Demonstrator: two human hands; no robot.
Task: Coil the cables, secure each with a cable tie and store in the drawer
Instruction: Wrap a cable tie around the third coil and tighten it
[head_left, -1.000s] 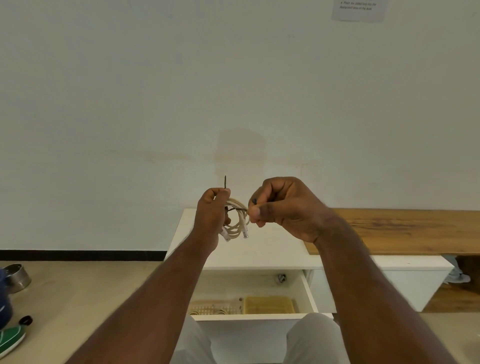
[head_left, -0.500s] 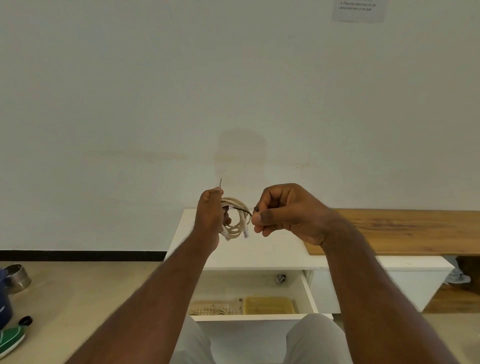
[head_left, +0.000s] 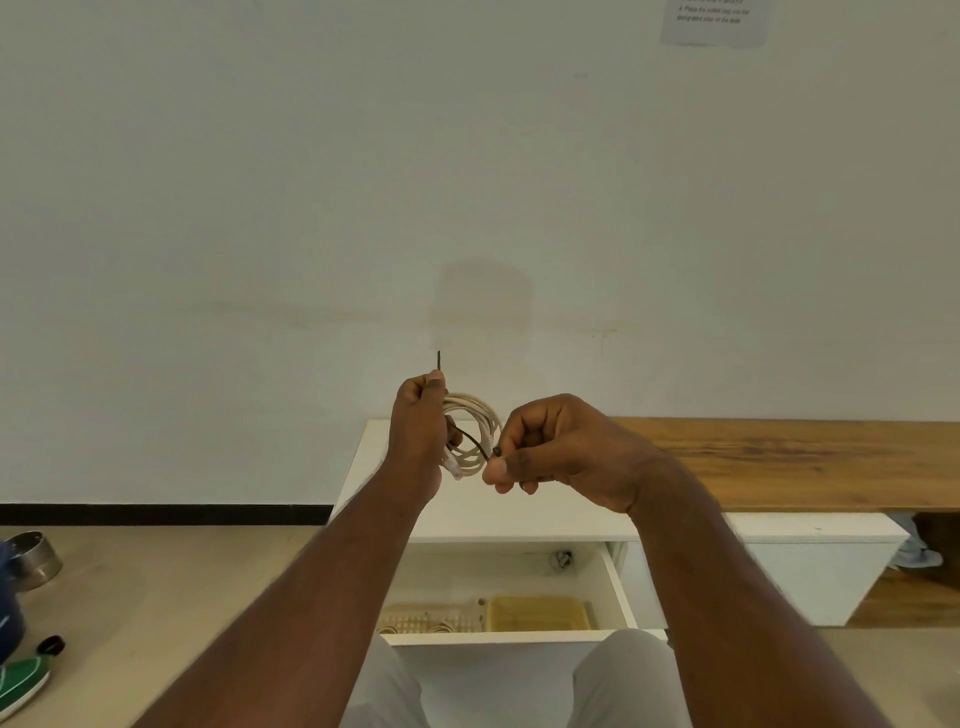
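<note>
A cream cable coil (head_left: 475, 415) hangs in the air above the white cabinet, gripped by my left hand (head_left: 420, 434). A thin black cable tie (head_left: 470, 439) runs across the coil; its pointed tail sticks up above my left fist. My right hand (head_left: 553, 447) pinches the tie's head end between thumb and forefinger, just right of the coil. Below, the open drawer (head_left: 621, 582) holds a cream basket (head_left: 423, 621) with coiled cables and a yellow basket (head_left: 537, 613).
The white cabinet top (head_left: 519, 512) sits under my hands, with a wooden bench (head_left: 805, 462) to its right. A metal bowl (head_left: 31, 558), a blue object and a green shoe (head_left: 21, 683) lie on the floor at left. My knees are below the drawer.
My right hand has drawn slightly down and right with the tie's head, opening the tie into a loose arc across the coil. The left hand holds steady.
</note>
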